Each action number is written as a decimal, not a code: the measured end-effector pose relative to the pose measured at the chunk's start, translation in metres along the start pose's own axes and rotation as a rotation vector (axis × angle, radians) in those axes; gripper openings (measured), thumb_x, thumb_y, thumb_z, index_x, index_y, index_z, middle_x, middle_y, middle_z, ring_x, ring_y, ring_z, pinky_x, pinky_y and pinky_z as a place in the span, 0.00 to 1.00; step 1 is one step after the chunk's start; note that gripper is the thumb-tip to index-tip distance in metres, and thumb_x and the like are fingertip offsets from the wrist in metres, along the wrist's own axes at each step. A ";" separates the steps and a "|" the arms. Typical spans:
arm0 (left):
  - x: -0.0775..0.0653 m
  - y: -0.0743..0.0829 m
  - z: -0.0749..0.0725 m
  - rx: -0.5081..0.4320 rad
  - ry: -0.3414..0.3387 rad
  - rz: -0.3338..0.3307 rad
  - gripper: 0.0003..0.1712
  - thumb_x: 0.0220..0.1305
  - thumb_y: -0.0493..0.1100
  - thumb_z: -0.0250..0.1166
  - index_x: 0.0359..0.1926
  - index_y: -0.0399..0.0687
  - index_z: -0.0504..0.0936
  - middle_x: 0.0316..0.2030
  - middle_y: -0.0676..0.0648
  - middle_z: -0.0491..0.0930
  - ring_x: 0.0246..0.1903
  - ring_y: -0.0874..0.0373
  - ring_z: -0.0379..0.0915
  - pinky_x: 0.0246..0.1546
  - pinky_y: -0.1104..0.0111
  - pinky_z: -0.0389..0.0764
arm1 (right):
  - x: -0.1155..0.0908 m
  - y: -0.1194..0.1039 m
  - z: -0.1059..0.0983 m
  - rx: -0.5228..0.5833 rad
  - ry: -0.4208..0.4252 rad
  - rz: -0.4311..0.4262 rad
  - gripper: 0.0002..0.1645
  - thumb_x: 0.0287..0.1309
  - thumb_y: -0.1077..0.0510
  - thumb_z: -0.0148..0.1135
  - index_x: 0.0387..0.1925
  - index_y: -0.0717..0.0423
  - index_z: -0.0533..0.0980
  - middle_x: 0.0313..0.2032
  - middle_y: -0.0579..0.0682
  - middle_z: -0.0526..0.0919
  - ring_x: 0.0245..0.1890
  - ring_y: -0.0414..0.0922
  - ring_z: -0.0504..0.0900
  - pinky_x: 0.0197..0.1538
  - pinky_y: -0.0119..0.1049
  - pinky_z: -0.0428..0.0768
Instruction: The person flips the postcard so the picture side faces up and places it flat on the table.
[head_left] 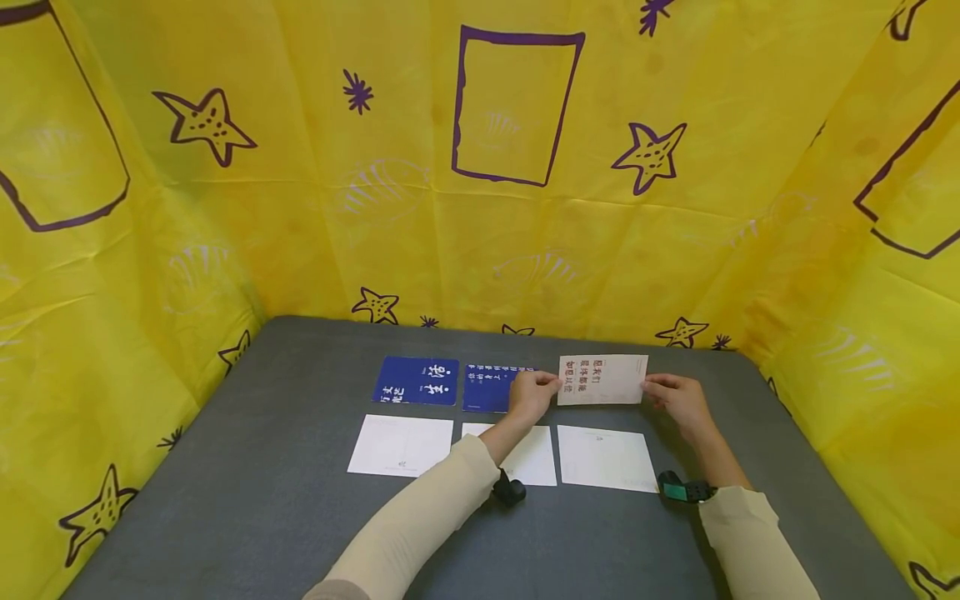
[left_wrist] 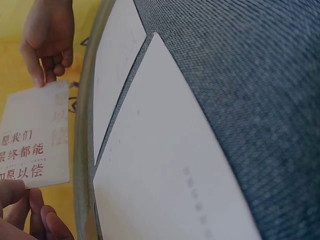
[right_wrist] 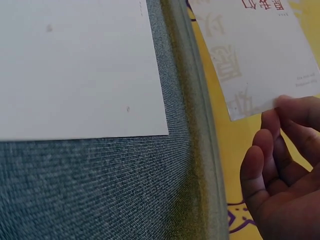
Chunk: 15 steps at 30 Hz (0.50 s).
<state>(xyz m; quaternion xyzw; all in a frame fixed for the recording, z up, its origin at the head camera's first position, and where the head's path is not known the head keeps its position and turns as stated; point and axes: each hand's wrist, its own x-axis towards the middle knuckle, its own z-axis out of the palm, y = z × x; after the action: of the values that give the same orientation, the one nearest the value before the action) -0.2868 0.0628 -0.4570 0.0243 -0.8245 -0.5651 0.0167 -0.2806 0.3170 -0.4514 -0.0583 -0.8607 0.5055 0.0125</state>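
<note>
A person's left hand (head_left: pixel 534 393) and right hand (head_left: pixel 677 398) grasp a thin, rectangular cream card (head_left: pixel 611 381) by its two short ends, each pinching it between thumb and fingertips. The cream card, printed with reddish-brown Chinese characters, appears just beyond the end white card (head_left: pixel 607 460), a smooth, pale rectangle lying flat on a dark grey table (head_left: pixel 240 500). The cream card's long axis runs left to right, from hand to hand, and the tops of its main characters point toward the right hand. To the left of the end white card lie a middle white card (head_left: pixel 536 458), partly hidden by the left sleeve (head_left: pixel 427 512), and an outer white card (head_left: pixel 401 446). Beyond and to the left of the end white card are an outer blue card (head_left: pixel 416 381) and an inner blue card (head_left: pixel 483 389), both with white lettering. Creased yellow cloth (head_left: pixel 300 233) with purple starfish outlines hangs behind the end white card. The wrist views add the table's ribbed weave, large pale-gold characters on the cream card (too faint to make out from the head), and the card raised off the tabletop, against the cloth.
</note>
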 end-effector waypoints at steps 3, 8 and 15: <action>0.000 -0.001 0.000 -0.003 0.001 -0.002 0.09 0.52 0.46 0.66 0.32 0.48 0.86 0.30 0.50 0.85 0.28 0.63 0.76 0.27 0.75 0.70 | 0.001 0.001 0.000 0.015 0.001 0.001 0.28 0.55 0.47 0.58 0.45 0.68 0.74 0.23 0.40 0.76 0.26 0.40 0.73 0.33 0.29 0.76; 0.000 -0.001 0.000 -0.010 0.005 -0.009 0.09 0.52 0.46 0.66 0.32 0.48 0.86 0.29 0.50 0.84 0.27 0.64 0.74 0.27 0.75 0.69 | 0.000 0.001 0.000 0.021 -0.018 -0.005 0.26 0.56 0.48 0.58 0.44 0.68 0.74 0.23 0.40 0.76 0.26 0.39 0.73 0.33 0.28 0.76; 0.001 -0.002 -0.002 -0.013 -0.002 -0.031 0.08 0.52 0.47 0.65 0.31 0.49 0.86 0.28 0.51 0.84 0.27 0.64 0.74 0.27 0.74 0.68 | -0.002 -0.001 0.001 0.004 -0.050 0.000 0.26 0.57 0.49 0.57 0.45 0.68 0.73 0.24 0.41 0.76 0.26 0.40 0.73 0.34 0.28 0.76</action>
<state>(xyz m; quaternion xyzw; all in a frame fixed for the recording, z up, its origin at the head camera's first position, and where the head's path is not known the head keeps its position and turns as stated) -0.2873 0.0598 -0.4581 0.0363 -0.8204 -0.5706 0.0072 -0.2787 0.3153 -0.4512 -0.0457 -0.8597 0.5087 -0.0087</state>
